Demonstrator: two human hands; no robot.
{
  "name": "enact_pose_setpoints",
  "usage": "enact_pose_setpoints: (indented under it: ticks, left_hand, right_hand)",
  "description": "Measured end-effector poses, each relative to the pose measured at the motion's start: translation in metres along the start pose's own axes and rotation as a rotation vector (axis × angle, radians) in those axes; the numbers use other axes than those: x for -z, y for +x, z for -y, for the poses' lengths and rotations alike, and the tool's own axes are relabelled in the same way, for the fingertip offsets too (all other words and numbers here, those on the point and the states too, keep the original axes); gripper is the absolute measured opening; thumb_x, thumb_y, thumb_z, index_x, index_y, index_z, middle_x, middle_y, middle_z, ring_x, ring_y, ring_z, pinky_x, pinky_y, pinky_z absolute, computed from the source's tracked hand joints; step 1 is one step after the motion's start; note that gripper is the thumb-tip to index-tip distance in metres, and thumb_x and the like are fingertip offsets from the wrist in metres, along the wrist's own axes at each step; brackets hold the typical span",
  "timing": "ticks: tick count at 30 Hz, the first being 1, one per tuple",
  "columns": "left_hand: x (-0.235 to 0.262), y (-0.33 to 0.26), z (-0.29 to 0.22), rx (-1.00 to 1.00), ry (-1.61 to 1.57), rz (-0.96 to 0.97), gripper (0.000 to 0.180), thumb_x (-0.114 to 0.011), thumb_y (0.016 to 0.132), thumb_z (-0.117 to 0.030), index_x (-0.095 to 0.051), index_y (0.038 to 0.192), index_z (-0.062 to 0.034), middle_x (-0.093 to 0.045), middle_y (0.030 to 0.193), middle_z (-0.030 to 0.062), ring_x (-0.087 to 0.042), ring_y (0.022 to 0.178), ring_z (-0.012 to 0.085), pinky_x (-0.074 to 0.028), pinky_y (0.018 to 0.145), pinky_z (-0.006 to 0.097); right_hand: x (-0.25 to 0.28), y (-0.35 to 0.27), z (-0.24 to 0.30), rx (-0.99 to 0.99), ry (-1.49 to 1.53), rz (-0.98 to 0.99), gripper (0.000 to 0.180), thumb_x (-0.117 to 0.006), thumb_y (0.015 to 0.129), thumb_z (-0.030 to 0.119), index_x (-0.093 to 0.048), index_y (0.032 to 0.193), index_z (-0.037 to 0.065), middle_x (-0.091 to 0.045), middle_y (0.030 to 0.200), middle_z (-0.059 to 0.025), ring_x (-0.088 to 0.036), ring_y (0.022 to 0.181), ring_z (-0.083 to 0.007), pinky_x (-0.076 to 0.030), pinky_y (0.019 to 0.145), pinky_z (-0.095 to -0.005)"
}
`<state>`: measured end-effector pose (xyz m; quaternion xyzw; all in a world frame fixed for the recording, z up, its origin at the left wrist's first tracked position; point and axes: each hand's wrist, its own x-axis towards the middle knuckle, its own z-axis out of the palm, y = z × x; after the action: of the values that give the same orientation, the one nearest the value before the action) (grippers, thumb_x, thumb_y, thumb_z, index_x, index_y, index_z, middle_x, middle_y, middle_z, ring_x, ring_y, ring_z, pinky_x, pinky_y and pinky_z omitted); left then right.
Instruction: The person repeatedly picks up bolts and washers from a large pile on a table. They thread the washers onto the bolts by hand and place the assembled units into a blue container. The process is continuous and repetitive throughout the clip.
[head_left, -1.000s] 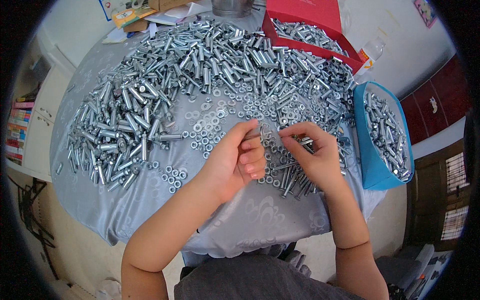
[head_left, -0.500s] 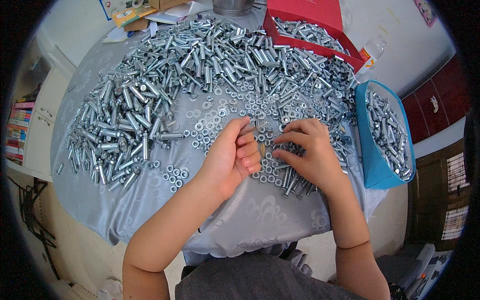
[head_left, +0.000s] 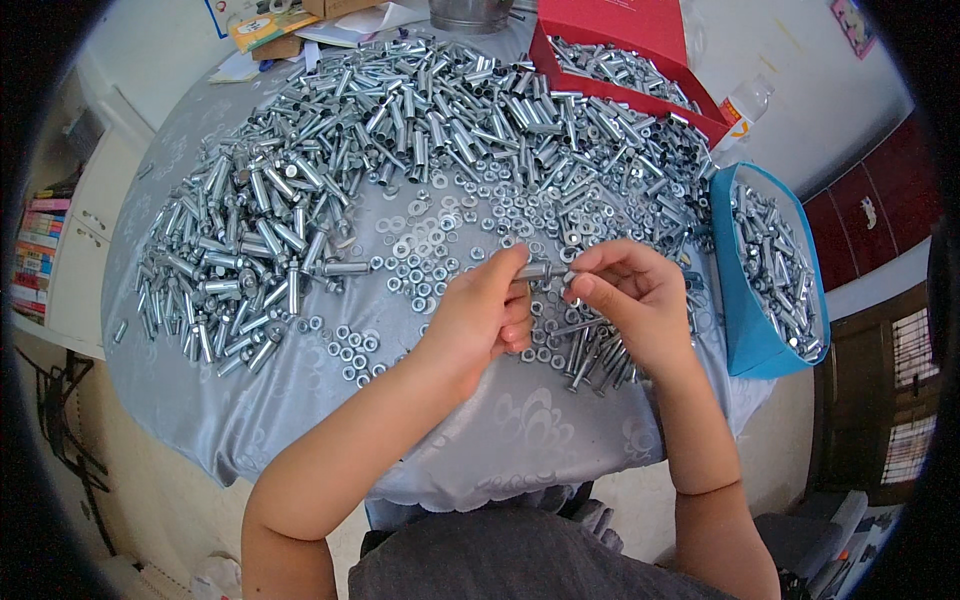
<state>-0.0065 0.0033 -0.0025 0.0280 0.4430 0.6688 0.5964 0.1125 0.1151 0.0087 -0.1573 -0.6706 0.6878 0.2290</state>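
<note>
My left hand (head_left: 475, 320) is closed around a sleeve anchor bolt (head_left: 538, 271), its shiny end sticking out to the right between thumb and fingers. The thumb and fingertips of my right hand (head_left: 640, 300) pinch a small nut (head_left: 569, 279) at that end of the bolt. Whether the nut is on the thread I cannot tell. Below both hands, loose nuts (head_left: 408, 277) and flat washers (head_left: 424, 240) lie spread on the cloth. Long thin bolts (head_left: 597, 362) lie under my right hand, partly hidden by it.
A big heap of metal sleeves (head_left: 420, 120) covers the table's far side, with bolt assemblies (head_left: 225, 270) at left. A red box (head_left: 640, 95) and a blue fabric bin (head_left: 765, 320), both holding metal parts, stand at the right. Behind the red box is a plastic bottle (head_left: 745, 100).
My right hand has come in to the left hand and now pinches a nut at the bolt's end. The bolt in my left hand has come into clear view, pointing right.
</note>
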Motion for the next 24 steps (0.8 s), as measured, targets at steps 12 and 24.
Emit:
enact_pose_setpoints:
  ticks: [12, 24]
  left_hand:
    - [0.003, 0.002, 0.004, -0.082, 0.090, 0.065, 0.030, -0.046, 0.086, -0.029, -0.038, 0.063, -0.0103, -0.031, 0.051, -0.0038, -0.031, 0.042, 0.0067, -0.027, 0.041, 0.024]
    - [0.006, 0.000, 0.009, -0.272, 0.315, 0.107, 0.033, -0.045, 0.087, -0.030, -0.043, 0.061, -0.0099, -0.037, 0.052, -0.0046, -0.031, 0.044, 0.0041, -0.024, 0.041, 0.021]
  right_hand:
    - [0.006, 0.002, -0.005, -0.222, 0.261, 0.098, 0.016, -0.061, 0.079, 0.010, -0.055, 0.092, 0.000, -0.059, 0.079, -0.0057, -0.058, 0.070, -0.0134, -0.046, 0.063, -0.0226]
    - [0.012, -0.001, 0.003, -0.313, 0.430, 0.318, 0.016, -0.060, 0.079, 0.010, -0.056, 0.091, 0.000, -0.058, 0.069, -0.0057, -0.058, 0.058, -0.0126, -0.046, 0.047, -0.0209]
